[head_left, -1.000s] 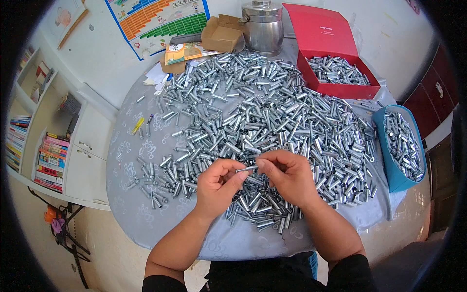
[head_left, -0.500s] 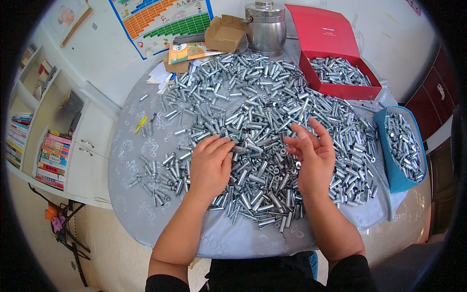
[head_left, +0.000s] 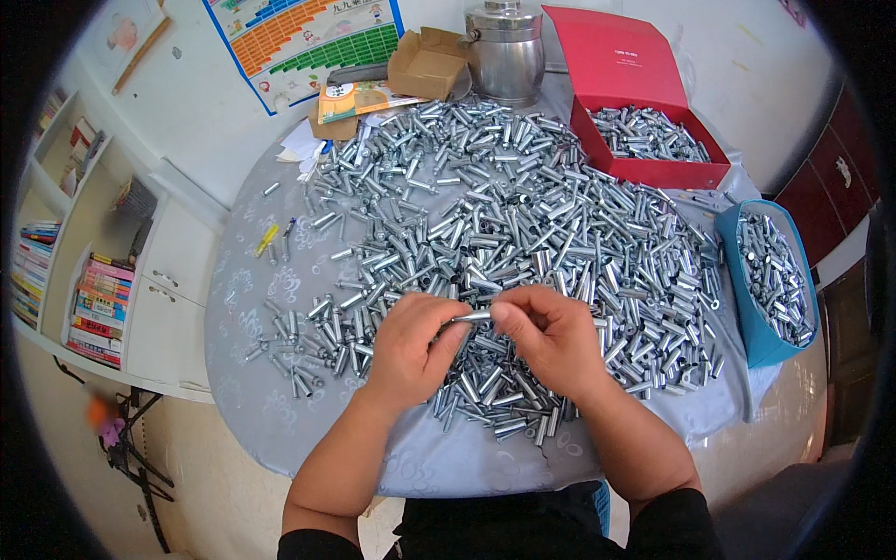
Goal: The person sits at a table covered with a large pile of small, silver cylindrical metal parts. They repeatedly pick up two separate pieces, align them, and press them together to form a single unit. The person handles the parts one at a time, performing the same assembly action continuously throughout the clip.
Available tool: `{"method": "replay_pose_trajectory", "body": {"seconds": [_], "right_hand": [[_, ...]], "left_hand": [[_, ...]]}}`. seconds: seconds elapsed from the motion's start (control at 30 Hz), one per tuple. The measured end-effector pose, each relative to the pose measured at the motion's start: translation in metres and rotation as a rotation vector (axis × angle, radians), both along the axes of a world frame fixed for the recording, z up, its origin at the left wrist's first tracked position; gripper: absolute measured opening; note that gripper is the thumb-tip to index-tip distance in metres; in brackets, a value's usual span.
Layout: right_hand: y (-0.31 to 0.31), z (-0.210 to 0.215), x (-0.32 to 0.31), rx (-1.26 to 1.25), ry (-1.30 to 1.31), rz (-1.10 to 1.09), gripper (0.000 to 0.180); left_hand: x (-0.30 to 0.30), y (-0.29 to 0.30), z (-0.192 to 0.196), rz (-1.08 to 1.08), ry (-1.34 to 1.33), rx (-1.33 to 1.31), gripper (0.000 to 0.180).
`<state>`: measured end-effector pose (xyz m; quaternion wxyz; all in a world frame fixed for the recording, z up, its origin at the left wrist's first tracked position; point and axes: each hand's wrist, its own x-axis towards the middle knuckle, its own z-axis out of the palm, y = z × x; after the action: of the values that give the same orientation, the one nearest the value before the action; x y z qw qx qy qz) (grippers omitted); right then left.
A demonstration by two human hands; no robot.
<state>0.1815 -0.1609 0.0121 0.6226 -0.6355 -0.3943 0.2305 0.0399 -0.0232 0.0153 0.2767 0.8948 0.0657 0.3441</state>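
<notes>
Over the near part of the pile, both hands meet at one silvery expansion bolt (head_left: 474,316), held roughly level. My left hand (head_left: 408,343) pinches its thin left end between thumb and fingers. At the thicker, sleeve-like right end, my right hand (head_left: 553,338) closes thumb and forefinger on it; those fingers hide the tip. Beneath and around them spreads a heap of loose metal bolts and sleeves (head_left: 523,210), lying in all directions.
A red lidded box (head_left: 667,175) full of metal parts stands at the back right, a blue fabric bin (head_left: 767,347) of more at the right edge. A steel pot (head_left: 505,56), an opened cardboard box (head_left: 427,63) and a yellow marker (head_left: 267,240) share the cloth-covered table (head_left: 245,373).
My right hand has come left and down, from spread fingers to a pinch at the bolt. My left hand has shifted slightly right and lower. The two hands now meet.
</notes>
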Motion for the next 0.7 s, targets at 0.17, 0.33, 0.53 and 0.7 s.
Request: {"method": "replay_pose_trajectory", "body": {"seconds": [0.17,0.33,0.53,0.7], "right_hand": [[-0.004,0.013,0.001,-0.039,0.268,0.074,0.014],[-0.005,0.014,-0.001,0.008,0.285,0.082,0.013],[-0.001,0.004,-0.002,0.128,0.101,0.093,0.010],[0.003,0.008,-0.002,0.267,-0.183,0.055,0.019]], "left_hand": [[-0.003,-0.015,-0.012,-0.018,-0.019,-0.417,0.017],[-0.006,-0.021,-0.010,-0.083,-0.054,-0.972,0.020],[-0.007,-0.016,-0.010,-0.093,-0.090,-0.968,0.020],[-0.006,-0.014,-0.010,-0.078,-0.119,-1.014,0.019]]}}
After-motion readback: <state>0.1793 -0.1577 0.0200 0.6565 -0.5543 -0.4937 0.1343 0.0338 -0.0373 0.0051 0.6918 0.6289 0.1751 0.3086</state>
